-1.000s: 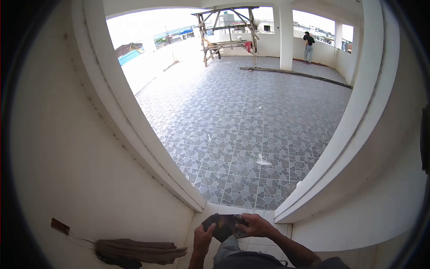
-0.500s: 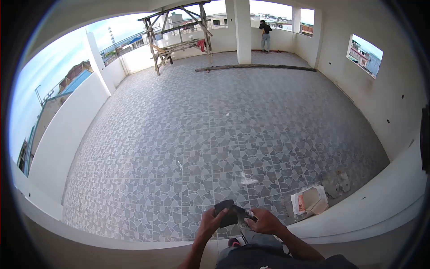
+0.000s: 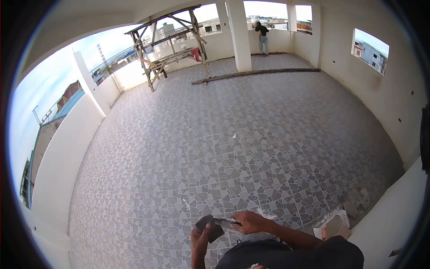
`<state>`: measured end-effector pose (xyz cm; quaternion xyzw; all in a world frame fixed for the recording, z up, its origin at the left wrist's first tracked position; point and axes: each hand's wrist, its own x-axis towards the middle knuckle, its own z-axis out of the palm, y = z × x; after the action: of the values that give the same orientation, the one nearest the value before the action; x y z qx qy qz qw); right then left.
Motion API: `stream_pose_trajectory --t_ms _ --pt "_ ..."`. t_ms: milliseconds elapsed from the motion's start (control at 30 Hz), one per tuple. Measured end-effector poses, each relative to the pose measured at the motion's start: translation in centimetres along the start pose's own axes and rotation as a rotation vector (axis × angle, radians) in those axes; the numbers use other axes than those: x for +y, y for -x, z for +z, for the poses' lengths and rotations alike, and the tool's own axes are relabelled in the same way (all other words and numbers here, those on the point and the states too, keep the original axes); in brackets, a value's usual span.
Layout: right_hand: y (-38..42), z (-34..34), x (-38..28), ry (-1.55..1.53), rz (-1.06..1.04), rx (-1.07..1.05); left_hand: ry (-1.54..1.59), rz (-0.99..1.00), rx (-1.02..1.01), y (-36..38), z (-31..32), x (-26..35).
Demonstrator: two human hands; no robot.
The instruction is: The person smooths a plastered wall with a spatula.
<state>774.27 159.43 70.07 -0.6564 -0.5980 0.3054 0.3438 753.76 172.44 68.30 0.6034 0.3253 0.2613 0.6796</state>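
My left hand (image 3: 200,238) grips a dark, flat, bent piece (image 3: 210,229), with the thumb on its face. My right hand (image 3: 251,223) is closed on the dark handle of a scraper-like tool (image 3: 227,222) whose blade points left, against or just over the dark piece. Both hands are low in the view, in front of my dark shirt. What the dark piece is made of is too small to tell.
A torn white bag (image 3: 333,227) lies by the right wall. Wooden scaffolding (image 3: 170,49) with a red cloth stands at the back left. A long beam (image 3: 260,74) lies before a pillar (image 3: 239,40). Another person (image 3: 263,38) stands at the far wall.
The view has shifted and tilted, and my hands sit lower and further left. The tool now lies flatter, pointing left at the dark piece. The far person has turned somewhat.
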Motion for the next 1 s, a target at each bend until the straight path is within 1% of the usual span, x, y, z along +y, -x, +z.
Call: stream_pose_trajectory --t_ms 33,100,133,167,233,267,367,467,500,533,567,600,633,667,700,733,767,833,900,1000 --pt "-3.3 -0.9 0.5 0.029 -0.041 -0.072 0.025 0.002 0.092 -2.0 -1.0 -0.1" --pt "-9.6 -2.2 1.7 -0.016 -0.167 -0.073 0.222 -0.014 0.165 -5.8 -2.3 1.7" --pt "-12.5 -3.2 2.4 -0.029 -0.230 -0.075 0.298 -0.024 0.205 -7.4 -1.7 4.6" --pt "-15.1 -4.3 2.8 -0.058 -0.221 -0.113 0.242 -0.025 0.203 -9.7 -2.8 4.7" --pt "-19.4 -6.2 3.8 -0.117 -0.205 -0.184 0.280 -0.011 0.292 -13.3 -3.6 5.3" --pt "-21.8 -7.1 5.1 -0.071 -0.155 -0.219 0.302 -0.033 0.312 -15.8 -4.9 4.5" --pt "-28.0 -8.6 11.6 -0.079 -0.082 -0.023 0.317 -0.041 0.293 -24.1 -8.1 1.7" --pt "-33.3 -12.0 21.0 0.052 0.219 -0.001 0.396 -0.071 0.197 -35.2 -9.8 1.6" --pt "-33.9 -11.6 26.6 0.164 0.287 0.129 0.431 -0.076 0.160 -39.8 -9.9 1.7" --pt "-33.2 -11.2 32.1 0.235 0.485 0.216 0.424 -0.096 0.140 -43.9 -9.5 2.9" --pt "-31.9 -11.9 35.6 0.184 0.672 0.274 0.399 -0.113 0.097 -48.0 -9.3 4.3" --pt "-29.7 -11.7 40.4 0.127 0.846 0.384 0.398 -0.103 0.031 -52.2 -8.8 5.6" --pt "-27.4 -11.8 42.8 0.149 0.914 0.533 0.386 -0.093 -0.033 -56.2 -8.4 7.0" --pt "-24.1 -10.6 45.8 -0.004 1.157 0.735 0.372 -0.097 -0.080 -59.6 -7.9 8.8" --pt "-19.1 -6.8 53.8 -0.336 1.287 1.042 0.353 -0.101 -0.129 -63.3 -7.2 10.6" --pt "-16.7 -6.7 52.9 -0.537 1.373 1.269 0.332 -0.104 -0.179 -66.9 -6.7 11.9" --pt "-15.2 -6.8 51.0 -0.700 1.413 1.467 0.306 -0.092 -0.207 -70.3 -6.2 12.7" --pt "-14.4 -6.3 49.0 -0.906 1.446 1.716 0.261 -0.066 -0.262 -76.6 -5.3 13.5" --pt "-16.4 -6.6 48.7 -1.032 1.443 1.868 0.265 -0.098 -0.270 -82.1 -4.6 12.7" --pt "-23.9 -9.0 52.7 -1.163 1.398 1.969 0.255 -0.128 -0.223 -90.8 -4.0 10.3"
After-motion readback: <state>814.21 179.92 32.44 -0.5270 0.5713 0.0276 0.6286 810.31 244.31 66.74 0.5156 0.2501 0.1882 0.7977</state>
